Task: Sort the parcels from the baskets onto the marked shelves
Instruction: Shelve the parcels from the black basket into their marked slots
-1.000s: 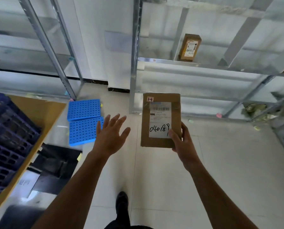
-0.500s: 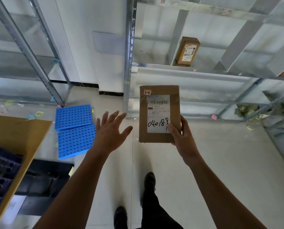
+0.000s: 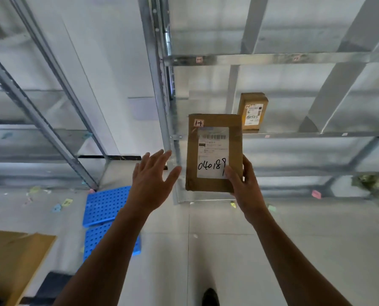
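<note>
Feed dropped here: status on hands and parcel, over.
Right hand grips parcel 040189 at its lower right corner. Left hand open, empty, beside it. Small parcel stands on shelf behind.

Held parcel point(image 3: 214, 152) before shelf point(image 3: 272, 59); small parcel point(image 3: 252, 111) behind.

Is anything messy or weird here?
Yes. Small coloured paper notes lie scattered over the floor, and two blue perforated panels lie flat on it near the metal rack. The parcel in the right hand looks undamaged.
</note>
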{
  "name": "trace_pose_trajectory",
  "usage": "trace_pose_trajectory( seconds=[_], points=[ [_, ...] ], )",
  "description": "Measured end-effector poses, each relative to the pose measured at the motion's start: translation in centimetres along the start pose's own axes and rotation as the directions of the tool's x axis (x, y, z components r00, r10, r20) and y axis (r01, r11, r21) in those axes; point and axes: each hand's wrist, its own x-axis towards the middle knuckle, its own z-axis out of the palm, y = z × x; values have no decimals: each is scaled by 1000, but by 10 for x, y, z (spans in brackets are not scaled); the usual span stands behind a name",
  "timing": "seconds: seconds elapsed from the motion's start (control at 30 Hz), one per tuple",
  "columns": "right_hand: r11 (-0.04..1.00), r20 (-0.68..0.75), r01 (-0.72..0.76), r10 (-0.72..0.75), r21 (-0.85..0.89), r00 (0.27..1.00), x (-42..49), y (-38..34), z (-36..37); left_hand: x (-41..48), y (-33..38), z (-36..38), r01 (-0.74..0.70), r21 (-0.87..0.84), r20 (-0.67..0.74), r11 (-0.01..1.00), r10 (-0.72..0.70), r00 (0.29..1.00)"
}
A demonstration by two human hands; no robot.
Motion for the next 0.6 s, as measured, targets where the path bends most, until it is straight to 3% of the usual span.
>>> trace_pose_trajectory(
  seconds=[0.23,0.43,0.6],
  points=[
    [989,43,131,-135,70,990,95,-56,-7,81,66,-1,-105,-358,-65,928,87,994],
    [967,70,244,-248,68,966,157,-86,4,143,80,-2,-195,-553,-179,810,113,977],
    [939,87,343,-345,34,935,208,-105,22,200,73,-7,-292,-613,-280,734,144,949]
  ],
)
